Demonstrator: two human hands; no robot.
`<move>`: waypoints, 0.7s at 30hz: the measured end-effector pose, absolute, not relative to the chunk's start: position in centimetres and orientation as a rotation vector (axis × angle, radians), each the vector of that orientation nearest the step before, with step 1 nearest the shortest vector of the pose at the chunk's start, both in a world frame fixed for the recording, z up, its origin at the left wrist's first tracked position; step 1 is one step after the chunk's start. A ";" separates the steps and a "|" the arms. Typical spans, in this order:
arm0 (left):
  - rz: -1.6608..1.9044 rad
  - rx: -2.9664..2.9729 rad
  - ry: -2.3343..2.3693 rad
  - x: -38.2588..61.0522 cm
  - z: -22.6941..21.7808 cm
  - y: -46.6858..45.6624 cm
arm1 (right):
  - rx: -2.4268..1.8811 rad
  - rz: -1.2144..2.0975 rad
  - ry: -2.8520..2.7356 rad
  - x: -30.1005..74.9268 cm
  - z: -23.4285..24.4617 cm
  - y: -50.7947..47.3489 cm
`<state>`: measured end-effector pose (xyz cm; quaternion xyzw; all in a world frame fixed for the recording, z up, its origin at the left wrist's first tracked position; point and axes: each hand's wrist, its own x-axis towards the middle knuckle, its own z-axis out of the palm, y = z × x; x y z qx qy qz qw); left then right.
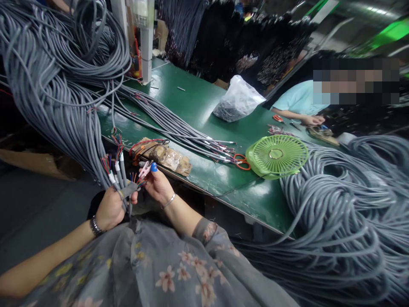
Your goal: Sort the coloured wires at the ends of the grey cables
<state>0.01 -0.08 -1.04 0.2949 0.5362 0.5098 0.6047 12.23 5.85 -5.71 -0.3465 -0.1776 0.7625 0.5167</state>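
My left hand [111,207] is closed around a grey cable [129,190] whose stripped end fans out into thin coloured wires [137,181]. More grey cable ends with white bands [117,166] and bare coloured wires stand up just beyond that hand. My right hand [160,187], with a blue cover on one fingertip, is pinched at a small pink clip-like piece [145,169] beside the fanned wires. What its fingertips press on exactly is partly hidden. A taped brown block [169,157] with red and black leads lies on the table edge behind my right hand.
A large bundle of grey cables [54,85] hangs over the left side. The green table [198,102] carries a row of cables, orange-handled scissors [242,162], a green fan [276,155] and a plastic bag [238,100]. Coiled cables [345,204] fill the right. A co-worker [297,100] sits opposite.
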 end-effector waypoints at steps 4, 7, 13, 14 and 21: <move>1.163 0.715 1.237 -0.1 -1.3 0.0 | -0.816 1.841 -0.428 12.3 -5.6 5.7; 1.172 0.737 1.231 -0.2 -1.4 -0.1 | -0.813 1.863 -0.436 12.4 -5.5 5.6; 1.185 0.766 1.215 -0.3 -1.2 -0.9 | -0.810 1.923 -0.472 13.0 -5.4 5.6; 1.198 0.759 1.221 -0.4 -1.2 -1.0 | -0.811 1.909 -0.485 13.0 -5.3 5.6; 1.248 0.691 1.232 -0.3 -0.9 -0.9 | -0.865 1.843 -0.569 13.4 -4.9 5.3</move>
